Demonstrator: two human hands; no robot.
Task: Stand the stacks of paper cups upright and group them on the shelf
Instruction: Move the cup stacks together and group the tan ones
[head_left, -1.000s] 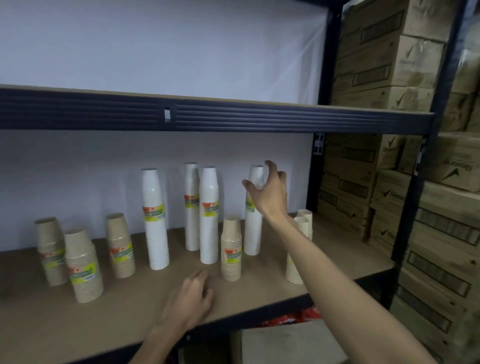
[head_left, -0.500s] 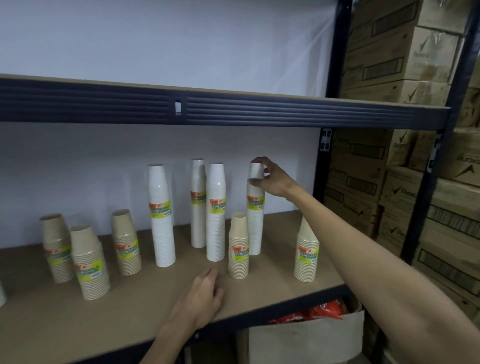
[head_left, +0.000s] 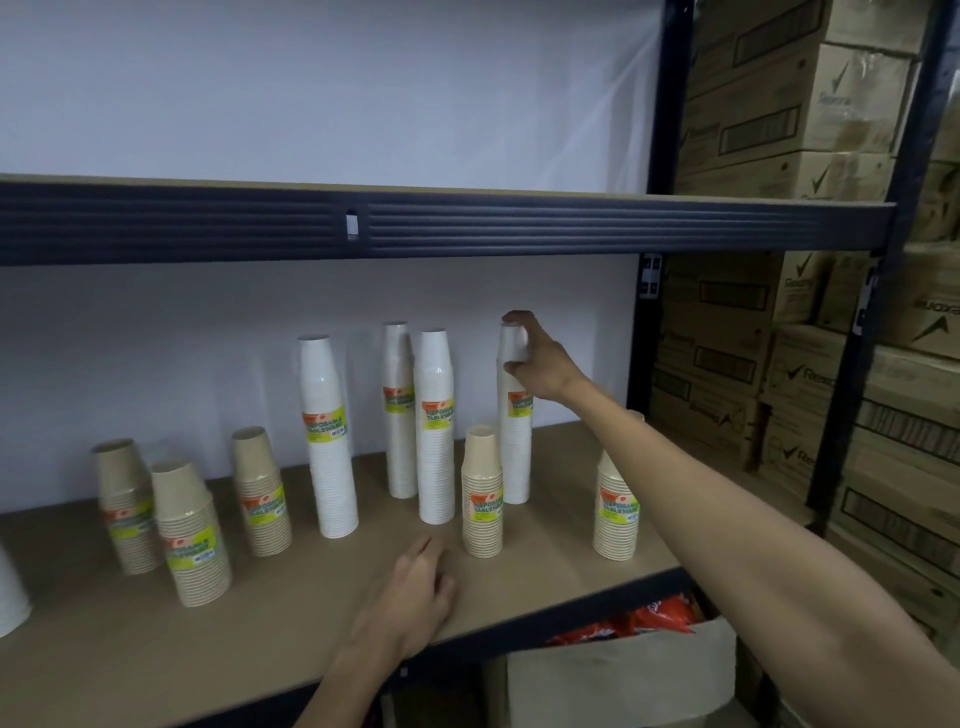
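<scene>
Several upright cup stacks stand on the brown shelf. My right hand grips the top of the rightmost tall white stack. Three more tall white stacks stand to its left. A short tan stack is in front of them, another tan stack is partly behind my right forearm, and three tan stacks are at the left. My left hand rests flat on the shelf near its front edge, holding nothing.
A dark metal beam of the upper shelf crosses overhead. A black upright post bounds the shelf at right, with stacked cardboard boxes beyond it. A white cup stack edge shows far left. Below sits a bag with red packets.
My right hand rose from the side of the rightmost white stack to its top and closed around it. The left hand stayed on the shelf. The view shifted slightly.
</scene>
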